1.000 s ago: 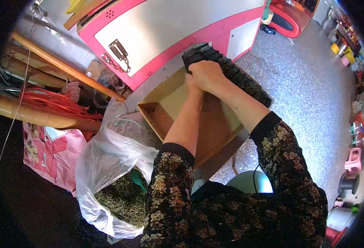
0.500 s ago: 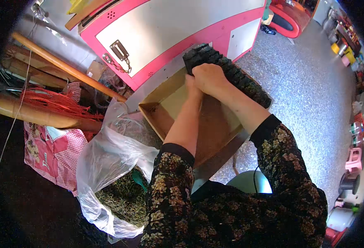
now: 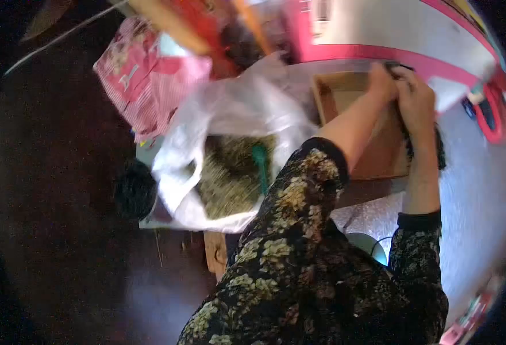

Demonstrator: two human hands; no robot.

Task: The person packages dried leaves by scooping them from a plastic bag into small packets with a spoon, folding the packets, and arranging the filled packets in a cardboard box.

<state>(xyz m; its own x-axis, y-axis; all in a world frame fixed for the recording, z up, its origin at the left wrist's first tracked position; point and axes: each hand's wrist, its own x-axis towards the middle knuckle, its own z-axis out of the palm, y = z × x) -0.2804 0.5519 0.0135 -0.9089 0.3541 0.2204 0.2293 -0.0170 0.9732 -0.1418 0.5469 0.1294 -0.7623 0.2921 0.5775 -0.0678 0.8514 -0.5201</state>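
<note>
My left hand and my right hand are close together above the far part of a shallow brown box. Both are blurred. The fingers of my right hand are bent around a dark piece at the end of a black, ridged object, most of which lies hidden behind my right forearm. My left fingertips meet the same dark piece, and what they pinch is too small to make out. Left of the box, an open clear plastic bag holds dry greenish plant bits and a green scoop.
A pink and white cabinet stands behind the box. At the upper left lies a pink checked bag, with a dark round bundle below it. Below the box is a pale round seat. A red object stands at the right.
The view has swung left and down, so the box, hands and cabinet appear further right and the plastic bag shows more fully. The right hand's fingers have shifted around the dark piece.
</note>
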